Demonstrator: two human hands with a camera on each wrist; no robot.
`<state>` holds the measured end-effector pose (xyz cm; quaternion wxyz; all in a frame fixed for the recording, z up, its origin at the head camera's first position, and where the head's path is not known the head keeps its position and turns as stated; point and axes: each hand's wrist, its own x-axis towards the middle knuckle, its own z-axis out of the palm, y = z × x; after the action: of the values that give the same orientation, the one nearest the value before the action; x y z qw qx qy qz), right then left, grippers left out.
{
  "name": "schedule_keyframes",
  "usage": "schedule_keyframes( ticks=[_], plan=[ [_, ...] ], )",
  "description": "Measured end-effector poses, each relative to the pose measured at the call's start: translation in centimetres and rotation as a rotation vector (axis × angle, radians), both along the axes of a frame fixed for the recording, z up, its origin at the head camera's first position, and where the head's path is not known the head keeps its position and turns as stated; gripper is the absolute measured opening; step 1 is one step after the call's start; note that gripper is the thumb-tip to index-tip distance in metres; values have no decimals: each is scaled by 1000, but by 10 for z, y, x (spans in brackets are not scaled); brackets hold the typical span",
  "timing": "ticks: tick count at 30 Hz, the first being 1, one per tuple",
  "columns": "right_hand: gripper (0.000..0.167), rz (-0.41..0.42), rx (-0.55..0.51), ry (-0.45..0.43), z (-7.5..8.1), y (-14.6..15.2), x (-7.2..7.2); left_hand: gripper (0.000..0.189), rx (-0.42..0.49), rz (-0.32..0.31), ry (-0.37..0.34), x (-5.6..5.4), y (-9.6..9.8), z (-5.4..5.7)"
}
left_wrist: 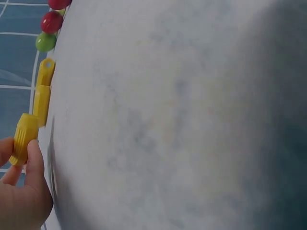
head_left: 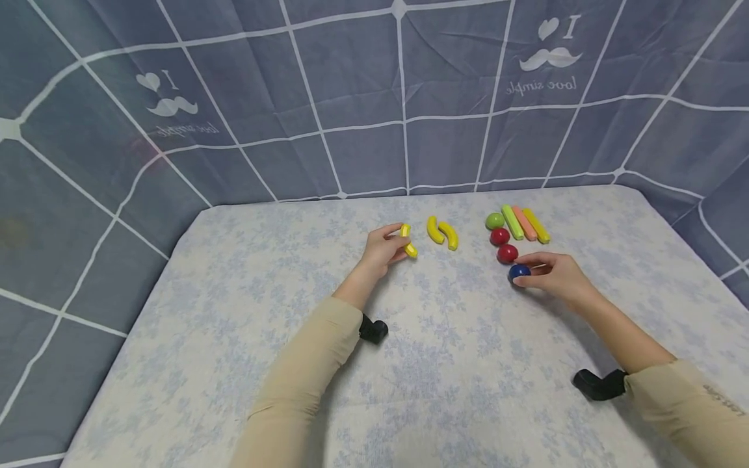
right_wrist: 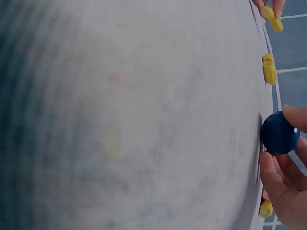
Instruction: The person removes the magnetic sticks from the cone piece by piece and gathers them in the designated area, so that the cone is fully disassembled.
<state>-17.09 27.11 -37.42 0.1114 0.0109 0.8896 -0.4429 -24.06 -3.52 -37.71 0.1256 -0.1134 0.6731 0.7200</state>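
My left hand point(head_left: 381, 250) pinches a small yellow banana-shaped piece point(head_left: 408, 244) between thumb and fingers, close over the table. Just right of it lie two similar yellow bananas point(head_left: 435, 230), side by side. In the left wrist view, the held banana point(left_wrist: 25, 136) shows its ridged side. Farther right, my right hand point(head_left: 556, 276) grips a dark blue ball point(head_left: 517, 273) with thumb and fingers, low at the tabletop. The ball point(right_wrist: 278, 135) is glossy in the right wrist view. A red ball point(head_left: 507, 254) sits right behind it.
Another red ball point(head_left: 500, 236) and a green ball point(head_left: 494, 221) continue the row toward the back. Beside them lie a light green stick point(head_left: 512, 222), an orange stick point(head_left: 524, 223) and a yellow stick point(head_left: 536, 225). A grey-blue curtain point(head_left: 363, 156) hangs behind the patterned tablecloth point(head_left: 445, 364).
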Motion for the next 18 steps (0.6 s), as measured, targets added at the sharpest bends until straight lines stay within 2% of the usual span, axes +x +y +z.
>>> schedule_keyframes(
  ticks=[3,13,18],
  plan=[
    [53,-2,11,11,-1,-1,0,44,-48,5,45,-5,7,-3],
    [53,-13,22,29,-3,0,0,42,-150,97,171,-11,35,-13],
    [51,-11,32,39,-4,0,-1,40,-266,155,225,-12,43,-16]
  ],
)
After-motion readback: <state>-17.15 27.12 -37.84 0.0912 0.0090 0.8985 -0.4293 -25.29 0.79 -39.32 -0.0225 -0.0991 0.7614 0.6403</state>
